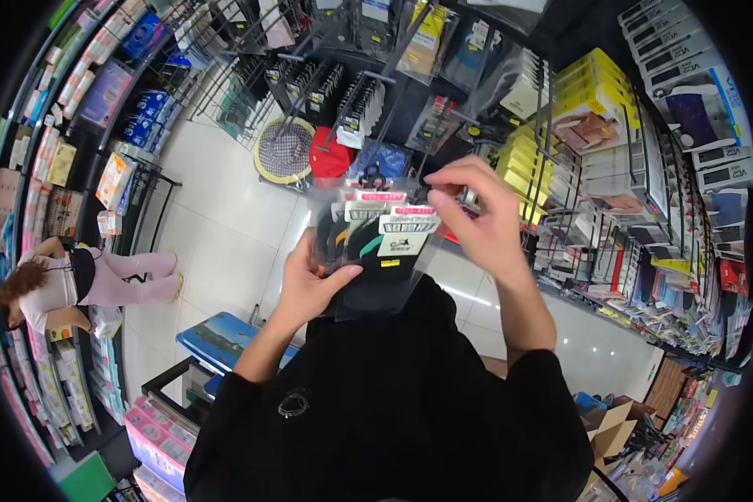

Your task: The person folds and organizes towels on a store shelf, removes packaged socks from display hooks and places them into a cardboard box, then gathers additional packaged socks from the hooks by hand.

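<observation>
Several clear plastic packages [385,268] with dark contents and white-and-pink header labels are held together in front of my chest. My left hand [309,280] grips them from the left side, its thumb lying across the front. At their upper right corner is my right hand [474,209], thumb and index finger closed near a small black hanger tab. Black plastic hooks [372,176] stick up at the top of the packages. A yellow sticker shows on the front package.
Hanging racks hold yellow packs [590,96] and other packaged goods ahead and right. A checkered hat [286,151] and red cap [326,155] hang ahead. Another person [84,280] stands by the left shelves. A blue-topped case [226,339] and open cardboard box [612,433] are near me.
</observation>
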Demonstrator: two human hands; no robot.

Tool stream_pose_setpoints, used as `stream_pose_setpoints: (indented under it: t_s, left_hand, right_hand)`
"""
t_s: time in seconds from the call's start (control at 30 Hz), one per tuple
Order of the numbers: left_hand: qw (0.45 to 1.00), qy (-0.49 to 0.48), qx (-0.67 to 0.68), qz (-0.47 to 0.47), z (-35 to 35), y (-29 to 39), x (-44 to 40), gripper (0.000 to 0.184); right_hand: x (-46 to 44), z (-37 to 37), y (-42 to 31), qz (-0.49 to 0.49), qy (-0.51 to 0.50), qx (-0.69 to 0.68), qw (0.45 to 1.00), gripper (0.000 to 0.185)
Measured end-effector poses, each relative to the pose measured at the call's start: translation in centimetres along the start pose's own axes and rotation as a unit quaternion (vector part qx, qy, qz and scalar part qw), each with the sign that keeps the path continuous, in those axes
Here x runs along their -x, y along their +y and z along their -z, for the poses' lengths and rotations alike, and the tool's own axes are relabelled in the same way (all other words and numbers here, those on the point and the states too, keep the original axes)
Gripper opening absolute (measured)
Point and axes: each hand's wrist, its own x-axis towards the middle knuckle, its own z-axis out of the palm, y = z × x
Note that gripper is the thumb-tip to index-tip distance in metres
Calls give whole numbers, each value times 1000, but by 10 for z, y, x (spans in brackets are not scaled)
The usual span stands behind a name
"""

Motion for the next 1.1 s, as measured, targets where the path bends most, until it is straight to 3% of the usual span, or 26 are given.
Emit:
stream_pose_setpoints:
  t_s: [0.13, 0.2, 0.57, 0.83, 1.1]
  left_hand:
    - [1000, 23, -14, -15, -10, 16, 0, 53]
    - [995, 26, -64, -65, -14, 20, 0, 55]
    - [982, 9, -144, -118, -48, 28, -8, 57]
    - [986, 0, -135, -93, -63, 23, -8, 52]
    - [992, -8, -95, -77, -72, 22, -7, 52]
  right_hand:
    - [-12, 25, -13, 35, -58, -67, 995, 11]
    - [-12, 38, -22, 41, -85, -57, 994, 12]
    - [-9, 91, -27, 105, -138, -29, 984, 13]
    - [-11, 110, -34, 99, -173, 74, 977, 10]
    - [-14, 117, -33, 87, -219, 83, 968, 11]
